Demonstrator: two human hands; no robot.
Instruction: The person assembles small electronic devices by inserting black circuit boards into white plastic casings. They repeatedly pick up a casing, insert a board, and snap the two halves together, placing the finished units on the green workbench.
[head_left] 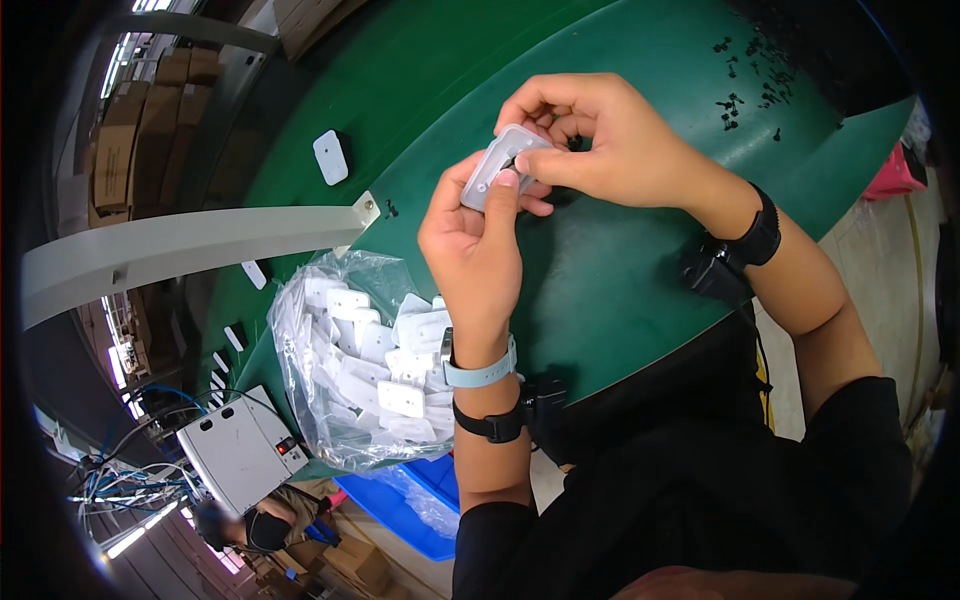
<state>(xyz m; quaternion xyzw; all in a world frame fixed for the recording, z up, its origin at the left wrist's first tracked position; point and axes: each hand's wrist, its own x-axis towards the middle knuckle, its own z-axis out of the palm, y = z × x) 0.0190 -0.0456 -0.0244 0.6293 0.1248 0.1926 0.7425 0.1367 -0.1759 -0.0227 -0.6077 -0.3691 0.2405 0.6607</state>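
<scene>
Plastic cover (491,164) between both hands (475,245), above green table (610,290)

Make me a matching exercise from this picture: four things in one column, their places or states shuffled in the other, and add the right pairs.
Things
1. Clear bag
2. Light blue watch strap
3. Pale plastic piece
4. Small black parts

Places or states
A. Held between the left hand and the right hand
B. Holding many white pieces
C. Scattered on the green table, toward the picture's upper right
D. Around the left wrist

Right pairs: 1-B, 2-D, 3-A, 4-C
</scene>
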